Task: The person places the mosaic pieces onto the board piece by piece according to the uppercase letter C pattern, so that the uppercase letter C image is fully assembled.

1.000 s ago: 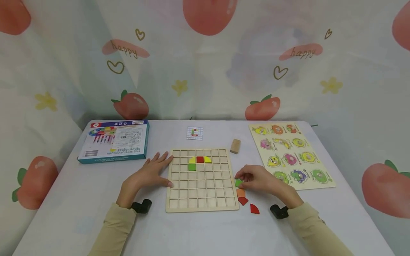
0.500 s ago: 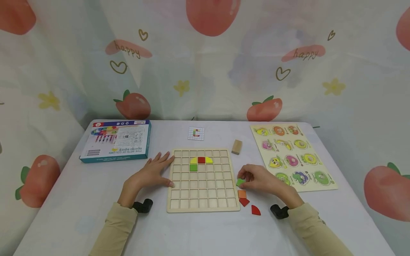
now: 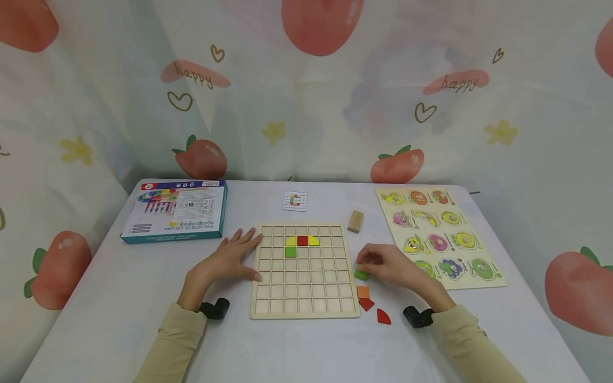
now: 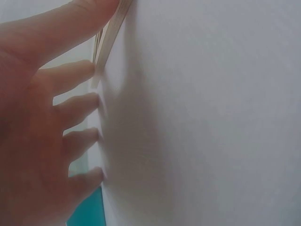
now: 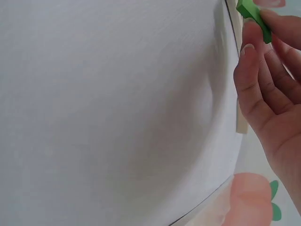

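Observation:
A wooden grid board [image 3: 317,277] lies on the table between both hands. In its upper rows sit a red square tile [image 3: 303,241], a yellow curved tile [image 3: 313,241] on either side of it, and a green square tile [image 3: 290,251] below the left one. My left hand [image 3: 217,267] has its fingers spread, with thumb and fingertips at the board's left edge. Just off the right edge, my right hand [image 3: 391,267] pinches a green tile [image 5: 254,20] between thumb and fingertips, which partly cover its shape.
Near the board's lower right lie an orange square tile [image 3: 363,292], a red tile [image 3: 366,304] and a red quarter-round tile [image 3: 383,316]. Behind are a pattern card [image 3: 295,201] and a wooden block [image 3: 355,222]. A boxed set [image 3: 174,211] stands left, a fruit puzzle board [image 3: 440,234] right.
The green tile in my right hand has been tipped up between the fingertips. My left hand stays at the board's edge; the whole head view has shifted slightly.

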`<action>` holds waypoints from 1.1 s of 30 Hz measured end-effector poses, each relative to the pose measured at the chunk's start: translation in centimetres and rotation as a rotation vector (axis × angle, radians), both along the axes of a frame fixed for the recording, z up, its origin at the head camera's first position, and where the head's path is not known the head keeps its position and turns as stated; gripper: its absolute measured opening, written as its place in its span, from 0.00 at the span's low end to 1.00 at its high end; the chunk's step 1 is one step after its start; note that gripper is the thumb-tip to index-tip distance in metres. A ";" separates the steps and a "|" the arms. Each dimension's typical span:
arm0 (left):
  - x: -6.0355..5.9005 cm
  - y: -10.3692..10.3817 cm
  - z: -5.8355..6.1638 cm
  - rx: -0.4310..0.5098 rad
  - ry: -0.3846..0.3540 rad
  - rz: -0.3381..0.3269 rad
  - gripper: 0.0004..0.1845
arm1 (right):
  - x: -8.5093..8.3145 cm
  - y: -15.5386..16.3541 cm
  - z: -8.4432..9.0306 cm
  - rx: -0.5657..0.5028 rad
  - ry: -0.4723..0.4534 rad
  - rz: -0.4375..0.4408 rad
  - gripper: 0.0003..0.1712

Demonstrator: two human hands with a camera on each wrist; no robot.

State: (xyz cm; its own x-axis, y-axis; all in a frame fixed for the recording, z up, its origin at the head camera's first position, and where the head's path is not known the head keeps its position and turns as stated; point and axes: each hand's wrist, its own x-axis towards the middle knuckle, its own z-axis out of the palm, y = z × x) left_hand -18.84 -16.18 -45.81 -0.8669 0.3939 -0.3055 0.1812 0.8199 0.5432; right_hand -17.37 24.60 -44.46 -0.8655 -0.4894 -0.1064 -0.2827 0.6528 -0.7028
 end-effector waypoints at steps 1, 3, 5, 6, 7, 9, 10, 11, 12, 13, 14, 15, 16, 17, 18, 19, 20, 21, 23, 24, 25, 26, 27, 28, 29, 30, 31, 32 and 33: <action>0.0 0.0 0.0 -0.001 -0.001 0.001 0.57 | 0.0 -0.1 0.1 -0.006 0.000 -0.002 0.05; 0.0 0.1 0.0 -0.002 -0.002 -0.001 0.57 | -0.1 -0.3 0.2 -0.013 0.000 -0.005 0.05; -0.1 0.1 0.0 -0.004 -0.005 -0.003 0.57 | -0.2 -0.6 0.3 -0.022 -0.005 -0.007 0.06; -0.1 0.1 0.0 -0.005 -0.006 -0.004 0.56 | -0.3 -0.7 0.3 -0.030 -0.009 -0.005 0.07; -0.1 0.1 0.0 -0.007 -0.008 -0.005 0.56 | -0.3 -0.9 0.3 -0.044 -0.018 -0.002 0.07; -0.1 0.1 0.1 -0.009 -0.008 -0.007 0.56 | -0.4 -1.2 0.3 -0.073 -0.033 0.007 0.08; -0.1 0.1 0.1 -0.008 -0.006 -0.008 0.56 | -0.5 -1.4 0.2 -0.083 -0.039 0.011 0.09; -0.1 0.1 0.1 -0.008 -0.004 -0.011 0.56 | -0.6 -1.6 0.1 -0.094 -0.045 0.016 0.09; -0.1 0.1 0.2 -0.008 -0.002 -0.011 0.56 | -0.6 -1.9 0.1 -0.104 -0.048 0.021 0.09; -0.1 0.1 0.2 -0.008 0.000 -0.010 0.56 | -0.7 -2.1 0.0 -0.113 -0.051 0.026 0.09; 0.0 0.1 0.2 -0.006 0.002 -0.011 0.56 | -0.8 -2.4 -0.1 -0.117 -0.046 0.034 0.08; 0.0 0.1 0.2 -0.004 0.002 -0.012 0.56 | -0.9 -2.7 -0.1 -0.118 -0.047 0.038 0.08; 0.0 0.1 0.3 -0.001 0.004 -0.014 0.56 | -1.0 -3.0 -0.1 -0.118 -0.045 0.041 0.08; 0.1 0.1 0.3 -0.001 0.001 -0.012 0.56 | -1.1 -3.3 -0.2 -0.120 -0.044 0.044 0.08; 0.1 0.1 0.3 0.001 0.000 -0.011 0.56 | -1.2 -3.6 -0.2 -0.123 -0.042 0.050 0.09; 0.1 0.1 0.3 0.002 0.001 -0.012 0.56 | -1.3 -3.9 -0.2 -0.123 -0.038 0.056 0.09; 0.1 0.1 0.3 0.002 0.005 -0.016 0.56 | -1.4 -4.2 -0.2 -0.127 -0.035 0.062 0.09; 0.2 0.1 0.2 0.001 0.003 -0.014 0.56 | -1.5 -4.4 -0.2 -0.129 -0.038 0.064 0.09; 0.1 0.1 0.2 -0.003 0.003 -0.009 0.56 | -1.7 -5.0 -0.1 -0.137 -0.035 0.073 0.09; 0.2 0.1 0.2 -0.004 0.006 -0.009 0.56 | -1.8 -5.2 -0.1 -0.140 -0.038 0.076 0.10; 0.1 0.1 0.2 -0.006 0.007 -0.008 0.56 | -1.9 -5.5 -0.1 -0.145 -0.045 0.078 0.10; 0.1 0.0 0.2 -0.008 0.007 -0.007 0.56 | -2.0 -5.7 -0.1 -0.148 -0.052 0.076 0.11; 0.1 0.0 0.2 -0.008 0.005 -0.006 0.56 | -2.0 -6.0 -0.1 -0.149 -0.061 0.074 0.12; 0.1 0.0 0.2 -0.009 0.006 -0.007 0.56 | -2.1 -6.3 0.0 -0.151 -0.070 0.070 0.12; 0.1 0.0 0.2 -0.009 0.005 -0.007 0.56 | -2.2 -6.5 0.0 -0.152 -0.073 0.071 0.13; 0.2 0.0 0.2 -0.008 0.003 -0.008 0.56 | -2.3 -6.8 0.0 -0.150 -0.081 0.066 0.13; 0.2 0.0 0.1 -0.007 0.001 -0.009 0.56 | -2.3 -7.1 -0.1 -0.145 -0.083 0.062 0.14; 0.2 0.0 0.1 -0.007 0.004 -0.012 0.56 | -2.4 -7.4 -0.1 -0.137 -0.083 0.056 0.14; 0.2 0.0 0.1 -0.006 0.002 -0.012 0.56 | -2.4 -7.6 -0.2 -0.132 -0.084 0.054 0.15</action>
State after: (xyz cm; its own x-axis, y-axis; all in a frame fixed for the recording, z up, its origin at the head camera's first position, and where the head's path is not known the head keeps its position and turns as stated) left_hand -18.68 -16.16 -45.68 -0.8627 0.4024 -0.3062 0.1918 0.8207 0.5382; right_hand -19.79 17.01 -44.62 -0.8287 -0.5491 -0.1087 -0.2516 0.5389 -0.8039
